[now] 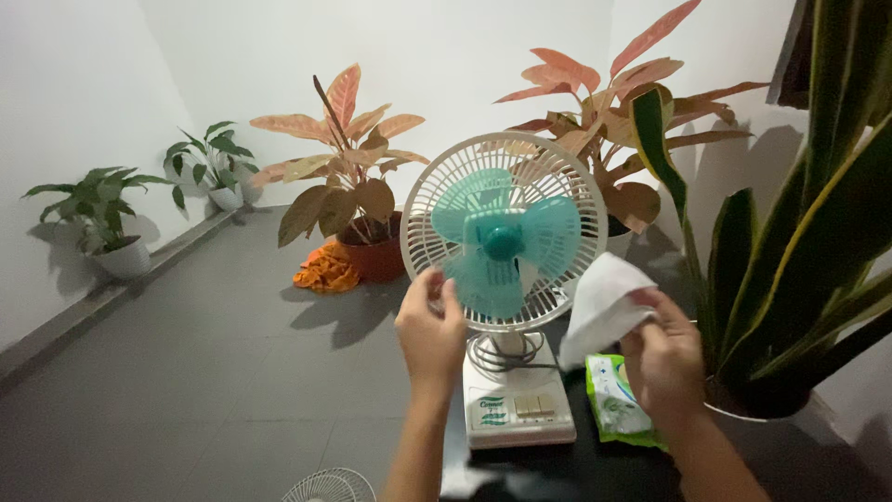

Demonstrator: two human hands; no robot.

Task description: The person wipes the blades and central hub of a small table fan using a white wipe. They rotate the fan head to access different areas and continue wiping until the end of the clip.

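1 small white plastic desk fan (502, 279) stands upright on the dark table (790, 465), its rear wire grille round and ribbed, its 3 smooth teal blades (497, 244) bare and facing the person — hub axis pointing toward the camera. The left hand (430, 327) pinches the grille's lower left rim. The right hand (662, 358) is closed around 1 soft white wipe (602, 302). 1 glossy green wipe packet (618, 402) lies just beside the fan's base, and 1 detached round grille (330, 485) lies lower, at the picture's bottom edge.
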